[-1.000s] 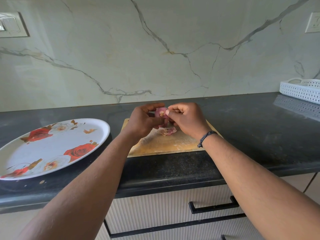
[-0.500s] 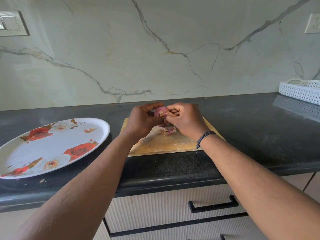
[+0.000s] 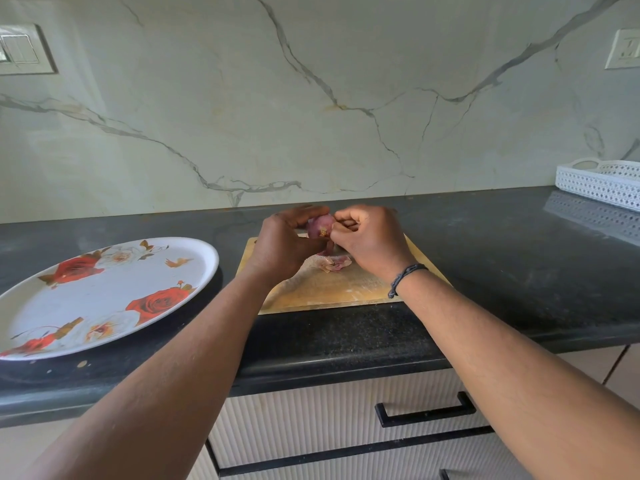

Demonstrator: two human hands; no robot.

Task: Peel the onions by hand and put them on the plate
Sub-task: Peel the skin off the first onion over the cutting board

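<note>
Bare forearms, no sleeves, dark braided wristband (image 3: 406, 278) — on the right wrist

Onion (image 3: 320, 227) is held above the cutting board (image 3: 332, 289), gripped by left hand (image 3: 284, 249), root end facing camera. A strip of skin is pinched at the onion by right hand (image 3: 370, 242), fingers curled. Loose peel (image 3: 335, 264) is seen lying on the board. Rose-print plate (image 3: 104, 296) is set on the dark bench (image 3: 502, 258), left of the board. White perforated basket (image 3: 601, 180) is placed far right.
</note>
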